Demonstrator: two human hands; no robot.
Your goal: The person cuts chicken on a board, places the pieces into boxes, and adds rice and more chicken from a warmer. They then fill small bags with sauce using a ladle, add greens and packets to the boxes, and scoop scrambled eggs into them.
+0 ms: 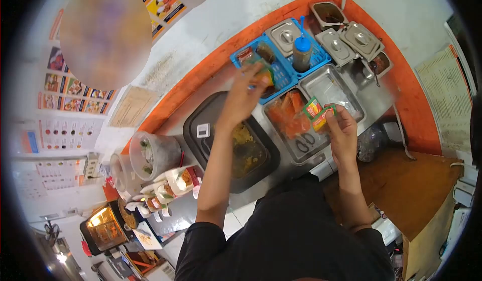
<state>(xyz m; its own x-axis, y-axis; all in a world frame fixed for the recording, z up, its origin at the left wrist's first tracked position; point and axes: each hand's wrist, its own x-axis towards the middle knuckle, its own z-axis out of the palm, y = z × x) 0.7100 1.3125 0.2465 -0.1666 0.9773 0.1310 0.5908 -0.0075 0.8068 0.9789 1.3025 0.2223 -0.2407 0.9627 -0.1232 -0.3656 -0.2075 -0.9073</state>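
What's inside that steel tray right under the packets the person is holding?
The steel tray holds orange-red food and a pair of scissors at its near end. The packets in the right hand cover one corner, so what lies there cannot be seen.

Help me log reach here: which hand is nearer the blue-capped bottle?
Left. The left hand reaches into the blue basket just beside the blue-capped bottle; the right hand holds colourful packets lower down, farther away.

Food stall kitchen, lidded steel ingredient pans (341,44), menu posters (70,87) on wall, orange counter (416,125)
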